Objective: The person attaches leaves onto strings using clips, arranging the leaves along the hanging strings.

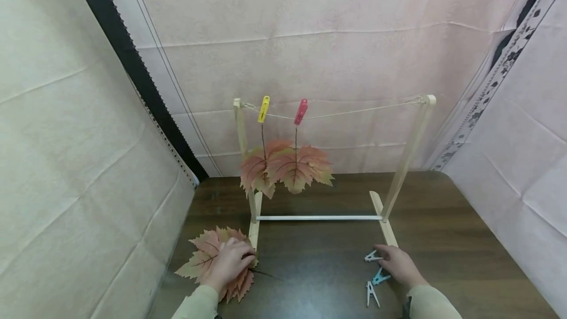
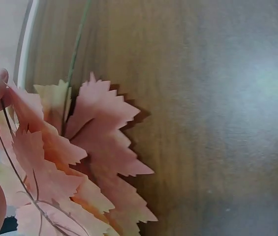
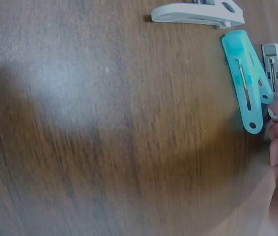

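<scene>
Head view: the blue peg (image 3: 242, 78) lies beside the far white peg (image 1: 372, 256), pinched by the right hand (image 1: 400, 265), and could be knocked aside. Under a leaf (image 2: 30, 108) pinched by the left hand (image 1: 228, 262), other leaves (image 2: 104, 128) could be dragged along if edges snag. Beyond, hung leaves (image 1: 299, 166) could be shaken down if the string (image 1: 354, 112) were jolted.

A frame (image 1: 319, 218) stands on the desk (image 1: 310, 274); loose leaves (image 1: 205, 247) lie beside its left foot (image 1: 254, 234), clothespins (image 1: 378, 278) before its right foot (image 1: 389, 235). Two hanging leaves (image 1: 299, 169) dangle from its string (image 1: 354, 112), leftward.
</scene>
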Demonstrator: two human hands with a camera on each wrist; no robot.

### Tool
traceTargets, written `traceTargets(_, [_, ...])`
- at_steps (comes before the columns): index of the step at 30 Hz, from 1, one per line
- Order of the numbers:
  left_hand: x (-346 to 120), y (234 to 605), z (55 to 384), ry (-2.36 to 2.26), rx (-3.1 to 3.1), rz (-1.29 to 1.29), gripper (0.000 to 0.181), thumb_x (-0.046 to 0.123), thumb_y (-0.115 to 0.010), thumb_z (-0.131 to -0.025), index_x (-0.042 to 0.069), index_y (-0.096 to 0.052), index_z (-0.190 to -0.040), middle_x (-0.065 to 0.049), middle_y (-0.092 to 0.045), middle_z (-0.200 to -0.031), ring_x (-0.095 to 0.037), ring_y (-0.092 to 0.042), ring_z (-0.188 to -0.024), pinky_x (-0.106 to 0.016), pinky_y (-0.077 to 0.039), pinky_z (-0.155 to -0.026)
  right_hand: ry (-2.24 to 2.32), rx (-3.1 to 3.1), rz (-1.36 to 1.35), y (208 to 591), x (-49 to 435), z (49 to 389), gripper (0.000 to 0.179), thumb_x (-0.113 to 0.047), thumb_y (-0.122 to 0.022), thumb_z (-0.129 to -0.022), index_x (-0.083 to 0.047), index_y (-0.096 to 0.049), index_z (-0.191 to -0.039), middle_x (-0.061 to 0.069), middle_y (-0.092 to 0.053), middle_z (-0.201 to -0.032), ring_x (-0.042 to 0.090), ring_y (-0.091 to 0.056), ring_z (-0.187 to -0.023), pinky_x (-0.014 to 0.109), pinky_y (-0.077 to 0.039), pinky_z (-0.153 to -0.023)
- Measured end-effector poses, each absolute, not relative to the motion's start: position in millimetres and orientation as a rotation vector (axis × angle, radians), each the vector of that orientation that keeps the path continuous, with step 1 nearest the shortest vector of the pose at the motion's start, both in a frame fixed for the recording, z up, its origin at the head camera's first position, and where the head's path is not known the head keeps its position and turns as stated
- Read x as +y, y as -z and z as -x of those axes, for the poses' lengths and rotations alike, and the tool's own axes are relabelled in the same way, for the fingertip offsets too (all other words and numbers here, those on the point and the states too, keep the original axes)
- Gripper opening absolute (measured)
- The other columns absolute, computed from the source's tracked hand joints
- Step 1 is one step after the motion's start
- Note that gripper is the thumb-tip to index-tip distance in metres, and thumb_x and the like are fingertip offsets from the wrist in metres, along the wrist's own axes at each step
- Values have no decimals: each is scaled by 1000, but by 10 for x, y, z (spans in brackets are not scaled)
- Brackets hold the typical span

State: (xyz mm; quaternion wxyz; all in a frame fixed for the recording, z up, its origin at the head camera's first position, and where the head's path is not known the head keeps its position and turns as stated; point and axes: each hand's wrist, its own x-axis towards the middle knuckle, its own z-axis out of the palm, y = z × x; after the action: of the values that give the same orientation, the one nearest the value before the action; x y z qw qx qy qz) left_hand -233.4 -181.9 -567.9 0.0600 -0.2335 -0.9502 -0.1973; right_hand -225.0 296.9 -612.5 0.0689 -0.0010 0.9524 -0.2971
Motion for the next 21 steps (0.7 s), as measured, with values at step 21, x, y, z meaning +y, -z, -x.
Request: traceTargets(21, [-1772,5883,2277,471,-2834,768,4,27,-73,-80,26,-70,-78,16,-60,-84,-12,-48,-83,-36,-32,-71,851,2876,-2,6150,2958,2259,35,-6,-69,-78,-1,-65,-112,2,-59,-87,14,-54,-74,36,-46,-63])
